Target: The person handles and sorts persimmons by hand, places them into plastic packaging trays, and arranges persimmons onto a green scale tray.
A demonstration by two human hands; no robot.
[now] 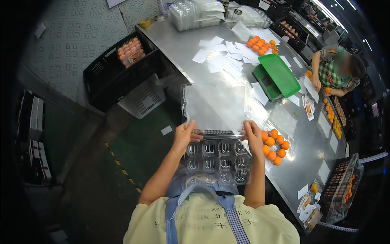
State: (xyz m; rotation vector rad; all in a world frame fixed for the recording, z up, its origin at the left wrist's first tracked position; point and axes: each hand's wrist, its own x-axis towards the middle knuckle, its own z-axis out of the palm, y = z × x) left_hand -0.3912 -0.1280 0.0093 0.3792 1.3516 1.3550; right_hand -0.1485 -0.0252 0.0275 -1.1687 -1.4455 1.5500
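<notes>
In front of my body is an opened clear plastic clamshell fruit box (218,155), its rows of round cups facing up on the near side. A translucent white sheet (215,106) lies over its far half, the lid side. My left hand (187,135) pinches the box and sheet at the left near the fold, thumb on top. At the right end of the fold, my right hand (252,133) grips the same edge with curled fingers. Several loose oranges (274,147) rest on the metal table (178,46) just right of my right hand.
Scattered white paper slips (227,57) and a green-lidded box (280,73) are on the table. Stacked clear boxes (195,16) stand at its far end. Black crates (101,77) sit at left. A co-worker (335,69) handles oranges across the table.
</notes>
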